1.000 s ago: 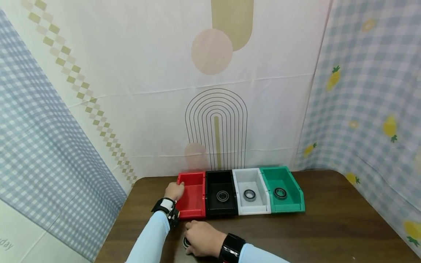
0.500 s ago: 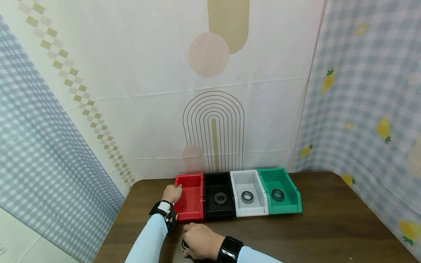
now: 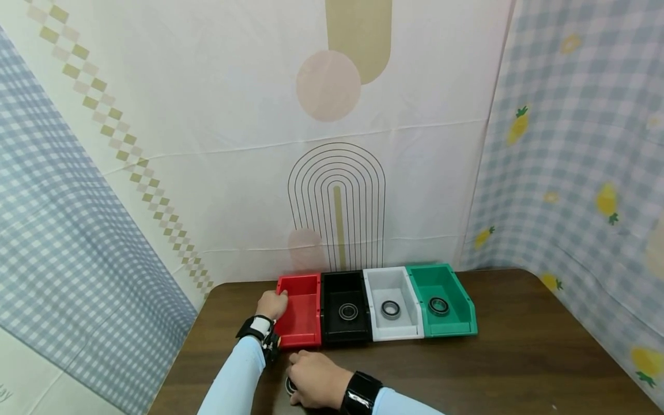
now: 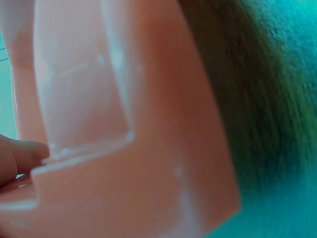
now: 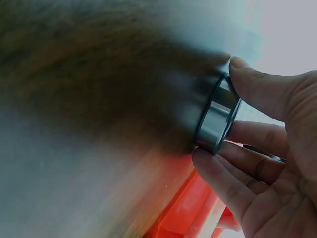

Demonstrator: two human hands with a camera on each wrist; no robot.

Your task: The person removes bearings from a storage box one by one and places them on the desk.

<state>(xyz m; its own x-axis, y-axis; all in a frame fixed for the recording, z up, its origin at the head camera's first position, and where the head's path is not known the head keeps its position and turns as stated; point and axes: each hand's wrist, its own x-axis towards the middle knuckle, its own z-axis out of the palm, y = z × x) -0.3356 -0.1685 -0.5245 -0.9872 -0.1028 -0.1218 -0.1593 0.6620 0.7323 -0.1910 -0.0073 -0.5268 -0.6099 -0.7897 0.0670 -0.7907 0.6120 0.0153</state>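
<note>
My left hand (image 3: 272, 304) grips the left side wall of a red bin (image 3: 301, 317), its thumb over the rim. In the left wrist view the thumb (image 4: 22, 156) lies at the bin's edge. In front of the bins, low over the table, my right hand (image 3: 319, 378) holds a ball bearing (image 3: 290, 386), partly covered by the fingers in the head view. The right wrist view shows the bearing's shiny steel outer ring (image 5: 214, 121) pinched between thumb and fingers, standing on edge close to the tabletop. No bearing shows inside the red bin.
Right of the red bin, in a row, stand a black bin (image 3: 344, 288), a white bin (image 3: 386, 282) and a green bin (image 3: 436, 279), each with one bearing in it. The brown table (image 3: 519, 351) meets a patterned cloth (image 3: 249, 202) behind.
The head view has shifted slightly. Both hands keep their places: the left on the red bin, the right holding the bearing near the table.
</note>
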